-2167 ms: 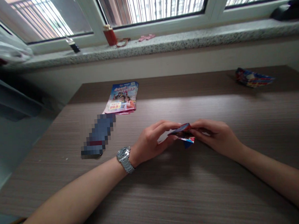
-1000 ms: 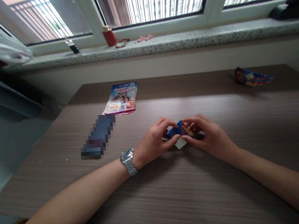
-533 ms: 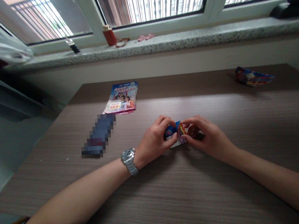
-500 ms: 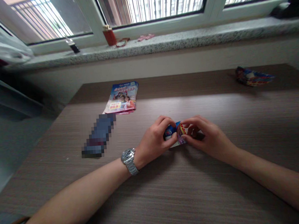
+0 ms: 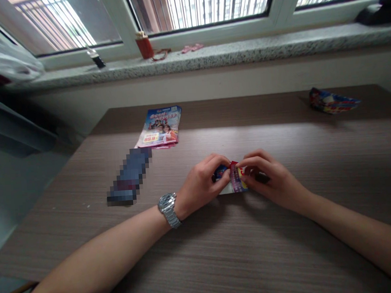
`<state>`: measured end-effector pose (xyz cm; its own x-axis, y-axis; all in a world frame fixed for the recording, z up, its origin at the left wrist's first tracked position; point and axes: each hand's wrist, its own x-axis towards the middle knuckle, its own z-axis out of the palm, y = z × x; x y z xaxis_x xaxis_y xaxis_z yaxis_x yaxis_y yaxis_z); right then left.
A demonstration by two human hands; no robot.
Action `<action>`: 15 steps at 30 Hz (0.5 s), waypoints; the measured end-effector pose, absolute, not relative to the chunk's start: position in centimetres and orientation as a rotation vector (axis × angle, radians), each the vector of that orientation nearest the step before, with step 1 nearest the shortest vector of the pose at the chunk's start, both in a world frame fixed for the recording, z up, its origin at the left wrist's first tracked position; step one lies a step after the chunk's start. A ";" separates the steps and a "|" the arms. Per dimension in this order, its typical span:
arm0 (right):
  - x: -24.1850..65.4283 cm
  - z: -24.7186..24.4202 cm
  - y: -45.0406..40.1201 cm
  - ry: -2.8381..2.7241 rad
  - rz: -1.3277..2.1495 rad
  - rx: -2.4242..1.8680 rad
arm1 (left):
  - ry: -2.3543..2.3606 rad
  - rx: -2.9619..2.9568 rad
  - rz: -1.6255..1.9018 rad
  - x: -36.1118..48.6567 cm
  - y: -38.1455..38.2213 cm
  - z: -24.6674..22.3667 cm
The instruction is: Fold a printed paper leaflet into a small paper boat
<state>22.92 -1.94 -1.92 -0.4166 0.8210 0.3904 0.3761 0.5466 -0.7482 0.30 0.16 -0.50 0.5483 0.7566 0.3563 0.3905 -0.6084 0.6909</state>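
Low over the middle of the table, both hands hold a small folded flyer (image 5: 235,184), printed in blue, red, purple and yellow with a white strip along its lower edge. My left hand (image 5: 209,176), with a silver watch on its wrist, pinches the flyer's left part between thumb and fingers. From the other side, my right hand (image 5: 267,172) has its thumb and index finger closed on the right part. The fingers cover much of the paper, so its full folded shape is hidden.
A stack of printed flyers (image 5: 160,126) lies at the back left, with a pixelated dark object (image 5: 129,175) nearer me. At the back right stands a folded colourful paper piece (image 5: 333,101). Behind the table, the stone windowsill (image 5: 242,51) carries a red container (image 5: 144,46).
The right part of the flyer has been turned or folded, now showing a red and purple band and a yellow patch. My right hand's fingers have shifted slightly; the left hand barely moved.
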 end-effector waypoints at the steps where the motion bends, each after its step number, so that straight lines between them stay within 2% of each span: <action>1: 22.9 -1.9 -2.0 -2.014 0.743 -0.962 | 0.924 2.245 0.883 0.3 0.1 -0.5; 15: 22.9 -2.0 -2.0 -2.015 0.825 -1.025 | 0.968 2.256 0.862 0.3 0.1 -0.7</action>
<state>22.92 -2.02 -2.04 -0.4259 0.8510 0.3071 0.3915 0.4794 -0.7855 0.31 0.10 -0.74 0.5389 0.7696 0.3425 0.4291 -0.6007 0.6746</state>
